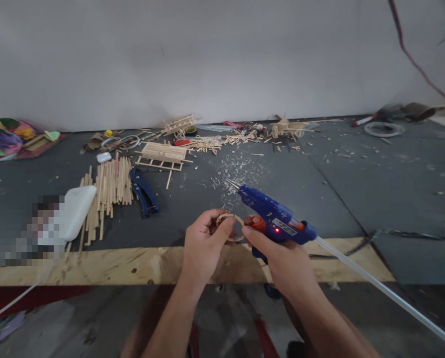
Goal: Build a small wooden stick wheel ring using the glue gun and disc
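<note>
Between thumb and fingers, my left hand [205,238] pinches a small light wooden ring [237,219] above the table's front edge. My right hand [282,256] is wrapped round a blue hot glue gun [269,205], whose red light is lit. The gun's metal nozzle points away and to the left, past the ring. From its back, a long clear glue stick [375,283] runs down to the right. My right thumb and fingertips are close by the ring's right side; whether they touch it I cannot tell.
Wooden sticks [114,181] lie to the left beside blue cutters [143,191] and a white power bank-like block [81,206]. Small stick models [162,155] and a wheeled model [286,128] stand further back. Glue scraps [240,169] litter the middle; a cable [390,231] crosses the right.
</note>
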Tool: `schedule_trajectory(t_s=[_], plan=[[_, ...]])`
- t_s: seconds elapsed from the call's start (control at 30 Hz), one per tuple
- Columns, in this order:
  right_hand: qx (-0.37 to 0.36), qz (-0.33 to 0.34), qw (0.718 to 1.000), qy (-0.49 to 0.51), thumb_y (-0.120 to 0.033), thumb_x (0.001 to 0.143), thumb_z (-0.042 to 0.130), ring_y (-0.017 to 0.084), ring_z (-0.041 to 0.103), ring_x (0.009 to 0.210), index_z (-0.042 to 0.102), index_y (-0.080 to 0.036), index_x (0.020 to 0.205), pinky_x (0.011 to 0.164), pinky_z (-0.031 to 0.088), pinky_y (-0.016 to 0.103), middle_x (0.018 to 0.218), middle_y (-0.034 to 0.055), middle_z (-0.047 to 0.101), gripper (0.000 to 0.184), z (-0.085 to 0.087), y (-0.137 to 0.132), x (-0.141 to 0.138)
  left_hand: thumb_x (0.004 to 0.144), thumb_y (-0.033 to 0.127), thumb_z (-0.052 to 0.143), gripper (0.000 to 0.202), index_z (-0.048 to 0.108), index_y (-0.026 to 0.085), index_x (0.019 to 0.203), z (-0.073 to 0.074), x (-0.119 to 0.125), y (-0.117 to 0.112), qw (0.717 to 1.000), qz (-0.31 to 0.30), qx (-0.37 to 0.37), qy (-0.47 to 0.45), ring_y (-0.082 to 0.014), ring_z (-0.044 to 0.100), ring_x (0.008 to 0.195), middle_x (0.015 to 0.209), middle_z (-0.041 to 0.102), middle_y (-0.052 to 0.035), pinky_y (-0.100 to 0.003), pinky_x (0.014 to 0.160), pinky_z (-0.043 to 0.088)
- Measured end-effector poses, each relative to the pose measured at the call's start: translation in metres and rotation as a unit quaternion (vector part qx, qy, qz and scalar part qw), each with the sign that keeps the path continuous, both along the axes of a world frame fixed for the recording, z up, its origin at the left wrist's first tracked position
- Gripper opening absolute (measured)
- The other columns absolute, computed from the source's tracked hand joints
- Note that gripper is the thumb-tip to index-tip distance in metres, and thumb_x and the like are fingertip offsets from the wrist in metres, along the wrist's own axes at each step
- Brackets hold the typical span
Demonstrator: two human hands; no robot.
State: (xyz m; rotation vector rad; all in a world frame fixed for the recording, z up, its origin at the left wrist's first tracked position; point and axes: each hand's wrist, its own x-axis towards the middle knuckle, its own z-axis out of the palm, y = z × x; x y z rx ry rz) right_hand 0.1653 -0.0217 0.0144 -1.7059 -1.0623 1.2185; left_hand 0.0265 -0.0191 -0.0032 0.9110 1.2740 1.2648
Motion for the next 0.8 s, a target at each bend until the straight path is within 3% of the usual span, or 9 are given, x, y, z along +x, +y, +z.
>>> schedule_trajectory(t_s=[0.2,0.47,0.8], plan=[[0.014,0.003,1.0,-0.002,-0.045,0.064,0.074,0.026,0.068,0.087,0.076,-0.023,0.08,0.08,0.051,0.036,0.084,0.0034,0.075,0.027,-0.0028,0.0001,0.0009,0.074,0.037,0.07,0.024,0.068,0.015,0.085,-0.0017,-0.0015,0.0021,1.0,0.0,0.002,-0.024,-0.0117,0.062,0.061,0.07,0.066,-0.0009,-0.022,0.053,0.054],[-0.003,-0.004,1.0,-0.003,-0.045,0.061,0.076,0.027,0.068,0.089,0.076,-0.024,0.078,0.084,0.05,0.039,0.084,0.0031,0.075,0.027,-0.0024,0.0016,0.0026,0.075,0.033,0.071,0.02,0.069,0.015,0.086,0.0006,-0.0061,0.002,0.992,-0.066,-0.026,-0.106,-0.0114,0.063,0.06,0.069,0.068,-0.0016,-0.021,0.052,0.052],[0.015,0.002,1.0,-0.007,-0.045,0.063,0.074,0.027,0.068,0.086,0.075,-0.024,0.079,0.083,0.05,0.039,0.081,0.0032,0.074,0.027,-0.0037,-0.0001,0.0004,0.076,0.036,0.07,0.021,0.068,0.016,0.081,0.0033,-0.0054,0.0004,0.994,-0.044,-0.024,-0.101,-0.0116,0.061,0.057,0.064,0.066,-0.0012,-0.019,0.047,0.048]])
